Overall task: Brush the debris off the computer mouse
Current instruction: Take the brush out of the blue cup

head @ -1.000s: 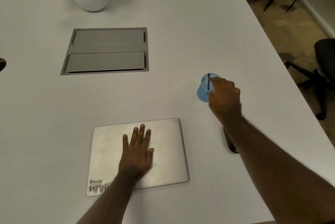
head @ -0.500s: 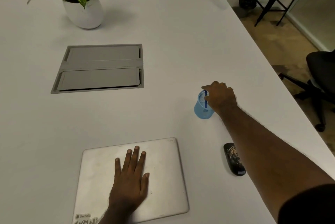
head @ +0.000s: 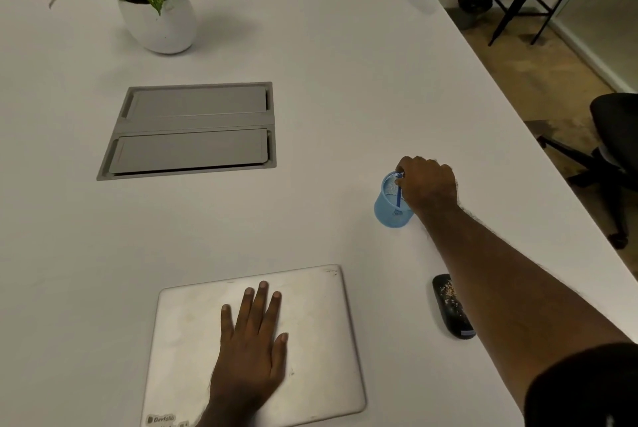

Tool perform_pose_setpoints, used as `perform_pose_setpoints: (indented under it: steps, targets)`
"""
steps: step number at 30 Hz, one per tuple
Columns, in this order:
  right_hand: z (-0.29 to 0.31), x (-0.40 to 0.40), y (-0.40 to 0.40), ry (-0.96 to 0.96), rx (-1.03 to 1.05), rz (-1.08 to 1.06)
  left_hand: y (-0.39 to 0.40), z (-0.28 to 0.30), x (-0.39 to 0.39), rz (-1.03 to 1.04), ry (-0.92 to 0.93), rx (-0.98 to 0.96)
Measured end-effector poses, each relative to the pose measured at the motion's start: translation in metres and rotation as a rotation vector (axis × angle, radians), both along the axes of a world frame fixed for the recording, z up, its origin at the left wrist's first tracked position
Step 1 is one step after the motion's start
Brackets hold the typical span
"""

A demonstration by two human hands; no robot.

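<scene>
A black computer mouse (head: 450, 305) lies on the white table at the right, with pale crumbs scattered on its top; my right forearm partly covers its right side. Beyond it stands a light blue mesh cup (head: 390, 205) with a thin blue brush (head: 399, 193) upright inside. My right hand (head: 429, 186) is over the cup's rim, fingers pinched on the top of the brush handle. My left hand (head: 253, 340) lies flat, fingers spread, on a closed silver laptop (head: 321, 330) at the front.
A grey cable hatch (head: 193, 129) is set into the table's middle. A white pot with a green plant (head: 157, 17) stands at the far left. The table edge runs diagonally at the right, with a black office chair (head: 614, 150) on the floor beyond.
My right hand has closed its fingers on the brush handle at the cup. The view has tilted up, so everything sits lower in frame. My left hand stays flat on the laptop.
</scene>
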State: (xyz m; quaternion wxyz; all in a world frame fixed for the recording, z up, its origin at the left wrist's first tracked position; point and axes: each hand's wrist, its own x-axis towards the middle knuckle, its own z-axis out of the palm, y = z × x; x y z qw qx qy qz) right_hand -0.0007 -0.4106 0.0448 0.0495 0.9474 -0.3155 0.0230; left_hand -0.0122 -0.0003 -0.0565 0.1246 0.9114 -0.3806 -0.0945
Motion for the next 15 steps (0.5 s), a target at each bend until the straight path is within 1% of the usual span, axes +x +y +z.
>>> perform_pose_setpoints:
  steps: [2, 4, 7, 9, 12, 15]
  targets:
    - [0.002, -0.001, 0.000, -0.027, 0.073, -0.018, -0.001, 0.001, 0.001, 0.004, -0.003, 0.009]
    - [0.007, -0.002, 0.001, -0.075, 0.216, -0.058, 0.000, 0.001, 0.001, 0.002, -0.007, 0.022]
    - [0.021, -0.013, 0.003, -0.207, 0.376, -0.150, -0.001, 0.002, 0.000, -0.004, -0.020, 0.042]
    - [0.033, -0.025, 0.004, -0.358, 0.456, -0.184, 0.000, 0.002, -0.001, 0.000, -0.020, 0.043]
    - [0.050, -0.054, 0.007, -0.649, 0.622, -0.205, 0.000, 0.003, -0.001, -0.002, -0.020, 0.040]
    - [0.062, -0.094, 0.008, -0.808, 0.764, -0.304, -0.001, 0.005, 0.000, 0.004, -0.022, 0.055]
